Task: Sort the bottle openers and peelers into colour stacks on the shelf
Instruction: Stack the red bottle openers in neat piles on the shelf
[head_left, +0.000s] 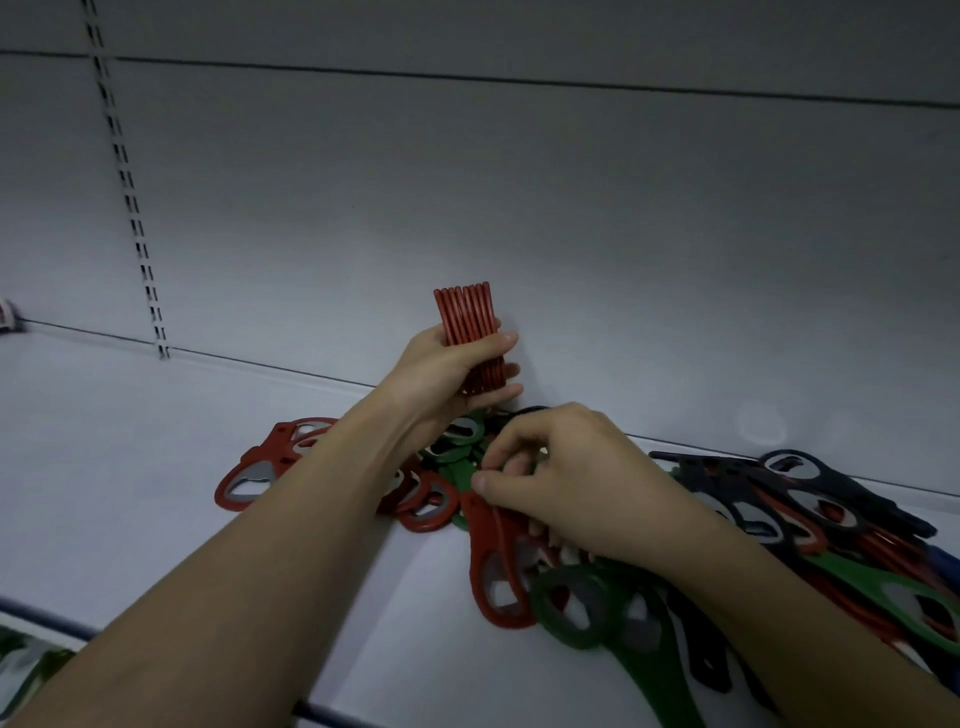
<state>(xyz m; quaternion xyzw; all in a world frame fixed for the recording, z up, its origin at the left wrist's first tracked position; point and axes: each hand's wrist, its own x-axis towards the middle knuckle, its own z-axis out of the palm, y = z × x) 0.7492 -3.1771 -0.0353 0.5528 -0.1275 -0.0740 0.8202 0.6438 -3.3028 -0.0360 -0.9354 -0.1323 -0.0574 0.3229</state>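
My left hand (447, 374) grips an upright stack of several red openers (467, 322), edge-on, near the shelf's back wall. My right hand (561, 478) is lower and to the right, thumb and fingers pinching the narrow end of one red opener (493, 561) that lies on the white shelf (156, 467). Around it sprawls a mixed pile: red openers (260, 467) at the left, green ones (571, 608) in front, dark blue ones (831, 488) at the right. My forearms hide part of the pile.
The shelf's back panel (571, 208) rises right behind the pile, with a slotted upright (130, 208) at the left. The shelf's front edge (52, 618) runs along the lower left. A small packaged item (8, 314) sits at the far left.
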